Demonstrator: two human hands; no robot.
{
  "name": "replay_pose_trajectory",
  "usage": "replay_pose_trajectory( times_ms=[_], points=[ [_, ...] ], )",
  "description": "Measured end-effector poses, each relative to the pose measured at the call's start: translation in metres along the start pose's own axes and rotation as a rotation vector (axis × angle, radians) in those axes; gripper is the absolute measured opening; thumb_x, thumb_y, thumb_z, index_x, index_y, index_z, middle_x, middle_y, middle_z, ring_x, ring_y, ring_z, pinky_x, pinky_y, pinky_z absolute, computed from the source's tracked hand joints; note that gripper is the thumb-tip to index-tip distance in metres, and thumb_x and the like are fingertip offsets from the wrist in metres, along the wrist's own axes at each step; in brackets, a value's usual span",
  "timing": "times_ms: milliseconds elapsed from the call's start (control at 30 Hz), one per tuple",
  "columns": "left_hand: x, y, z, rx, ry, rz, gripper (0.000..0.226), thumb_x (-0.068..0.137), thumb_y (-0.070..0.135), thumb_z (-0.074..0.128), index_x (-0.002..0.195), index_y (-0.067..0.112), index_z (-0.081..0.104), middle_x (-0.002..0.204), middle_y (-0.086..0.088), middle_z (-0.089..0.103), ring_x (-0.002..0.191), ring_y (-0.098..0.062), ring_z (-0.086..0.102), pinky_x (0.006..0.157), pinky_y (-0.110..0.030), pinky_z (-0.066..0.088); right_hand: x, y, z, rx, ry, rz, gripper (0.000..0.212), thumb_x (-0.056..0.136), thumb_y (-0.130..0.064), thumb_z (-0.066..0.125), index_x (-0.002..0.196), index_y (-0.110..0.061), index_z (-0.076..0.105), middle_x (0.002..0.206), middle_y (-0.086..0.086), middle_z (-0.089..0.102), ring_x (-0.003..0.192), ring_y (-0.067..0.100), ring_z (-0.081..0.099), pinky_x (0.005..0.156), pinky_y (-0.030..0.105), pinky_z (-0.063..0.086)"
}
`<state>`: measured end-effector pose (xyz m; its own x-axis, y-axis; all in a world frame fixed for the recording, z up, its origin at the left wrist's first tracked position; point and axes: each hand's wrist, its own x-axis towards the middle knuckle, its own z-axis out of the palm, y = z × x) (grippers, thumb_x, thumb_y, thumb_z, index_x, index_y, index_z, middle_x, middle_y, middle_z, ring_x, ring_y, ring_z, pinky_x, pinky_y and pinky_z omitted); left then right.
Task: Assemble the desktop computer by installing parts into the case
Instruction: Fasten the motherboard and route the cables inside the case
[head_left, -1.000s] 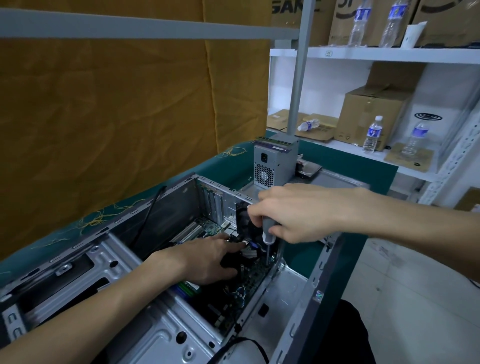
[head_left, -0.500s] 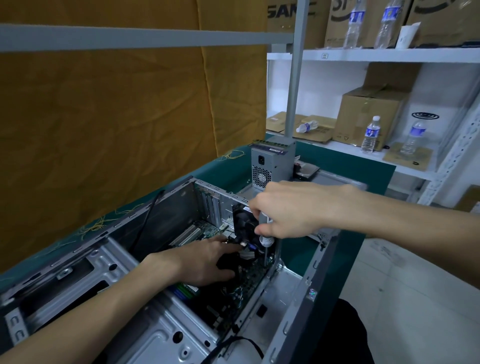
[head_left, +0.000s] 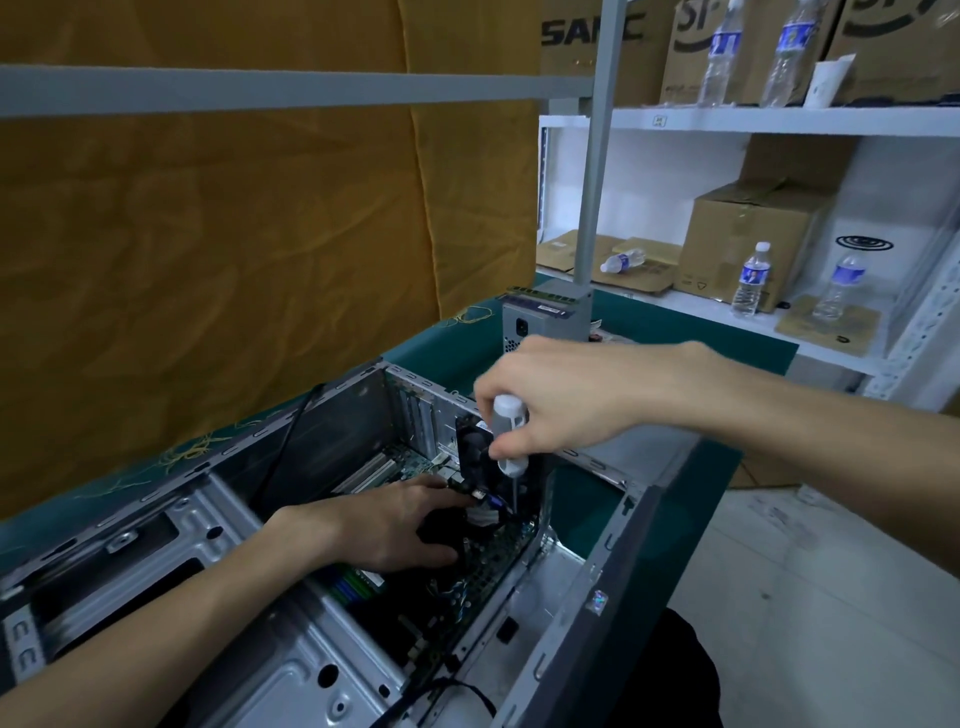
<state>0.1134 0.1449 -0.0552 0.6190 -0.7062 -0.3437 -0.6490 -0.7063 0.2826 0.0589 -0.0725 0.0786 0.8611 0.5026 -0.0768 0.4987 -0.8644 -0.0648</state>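
One open computer case (head_left: 171, 566) lying on its side on the green bench (head_left: 649, 332); near end cut off by the frame. One power supply (head_left: 540, 322) standing beyond it, partly hidden. Five water bottles (head_left: 750, 280) on the shelves. Left hand (head_left: 395, 525) inside over the motherboard (head_left: 410, 462), fingers spread, fingertips hidden. Right hand (head_left: 561, 400) clenched around one screwdriver (head_left: 508, 436), tip lost in the dark.

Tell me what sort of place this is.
Probably a small workshop or stockroom for building PCs: an open case on a green bench mat, a screwdriver in the right hand, and shelves of cardboard boxes.
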Motion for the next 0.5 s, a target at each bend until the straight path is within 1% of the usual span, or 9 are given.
replay_pose_trajectory(
  times_ms=[67,133,167,233,300,333,400,433,500],
  points=[
    [-0.001,0.000,-0.001,-0.019,0.011,0.003,0.067,0.098,0.054,0.058,0.157,0.034,0.032,0.165,0.003,0.023,0.145,-0.011,0.035,0.101,-0.008,0.025,-0.005,0.008,-0.011,0.047,0.082,-0.001,0.023,0.091,-0.050,0.069,0.090,-0.027,0.068,0.078,-0.010,0.066,0.077,0.004,0.061,0.062,0.032,0.047],
    [-0.003,0.002,-0.004,-0.033,0.075,0.016,0.059,0.099,0.049,0.059,0.152,0.027,0.043,0.156,0.004,0.041,0.133,-0.010,0.048,0.098,-0.009,0.035,-0.009,0.028,-0.019,0.199,0.207,0.039,0.024,0.090,-0.050,0.070,0.084,-0.027,0.071,0.070,-0.011,0.068,0.063,0.000,0.060,0.055,0.022,0.042],
    [-0.004,0.002,-0.008,-0.036,0.142,0.020,0.053,0.100,0.047,0.059,0.147,0.026,0.050,0.149,0.005,0.051,0.127,-0.008,0.054,0.099,-0.013,0.040,-0.011,0.041,-0.020,0.343,0.287,0.082,0.025,0.090,-0.048,0.071,0.081,-0.025,0.072,0.063,-0.009,0.067,0.053,0.002,0.057,0.050,0.018,0.040],
    [-0.007,0.003,-0.016,-0.059,0.314,0.009,0.037,0.100,0.044,0.058,0.135,0.030,0.061,0.133,0.012,0.063,0.114,-0.006,0.064,0.096,-0.021,0.048,-0.013,0.069,-0.012,0.750,0.438,0.221,0.027,0.093,-0.041,0.073,0.079,-0.017,0.071,0.055,-0.002,0.063,0.042,0.009,0.050,0.041,0.019,0.038],
    [-0.009,0.003,-0.026,-0.064,0.474,-0.024,0.025,0.101,0.039,0.058,0.124,0.033,0.065,0.121,0.016,0.066,0.106,-0.005,0.066,0.089,-0.025,0.052,-0.014,0.094,0.005,1.186,0.511,0.333,0.025,0.092,-0.035,0.073,0.088,-0.010,0.070,0.062,0.009,0.063,0.044,0.013,0.052,0.040,0.022,0.041],
    [-0.010,0.003,-0.031,-0.052,0.530,-0.045,0.023,0.101,0.036,0.057,0.122,0.034,0.066,0.119,0.017,0.065,0.106,-0.005,0.064,0.088,-0.026,0.052,-0.014,0.104,0.018,1.370,0.499,0.344,0.027,0.090,-0.032,0.074,0.097,-0.006,0.070,0.069,0.013,0.066,0.049,0.014,0.056,0.043,0.023,0.045],
    [-0.011,0.003,-0.036,-0.042,0.590,-0.087,0.023,0.102,0.032,0.057,0.123,0.032,0.065,0.120,0.014,0.063,0.106,-0.006,0.061,0.089,-0.029,0.053,-0.012,0.119,0.048,1.613,0.372,0.333,0.034,0.088,-0.026,0.071,0.109,0.000,0.067,0.080,0.016,0.071,0.060,0.016,0.064,0.052,0.024,0.053],
    [-0.012,0.003,-0.038,-0.043,0.600,-0.108,0.024,0.102,0.031,0.057,0.124,0.030,0.065,0.121,0.012,0.064,0.106,-0.007,0.061,0.091,-0.030,0.053,-0.010,0.123,0.064,1.654,0.286,0.339,0.033,0.091,-0.023,0.067,0.113,0.002,0.065,0.082,0.015,0.071,0.063,0.015,0.064,0.055,0.024,0.054],
    [-0.015,0.005,-0.038,-0.044,0.598,-0.172,0.024,0.102,0.029,0.057,0.124,0.028,0.065,0.122,0.008,0.065,0.107,-0.010,0.062,0.092,-0.033,0.053,-0.004,0.129,0.095,1.564,0.172,0.382,0.025,0.101,-0.020,0.056,0.113,0.001,0.061,0.081,0.012,0.068,0.061,0.013,0.060,0.056,0.025,0.050]
  ],
)
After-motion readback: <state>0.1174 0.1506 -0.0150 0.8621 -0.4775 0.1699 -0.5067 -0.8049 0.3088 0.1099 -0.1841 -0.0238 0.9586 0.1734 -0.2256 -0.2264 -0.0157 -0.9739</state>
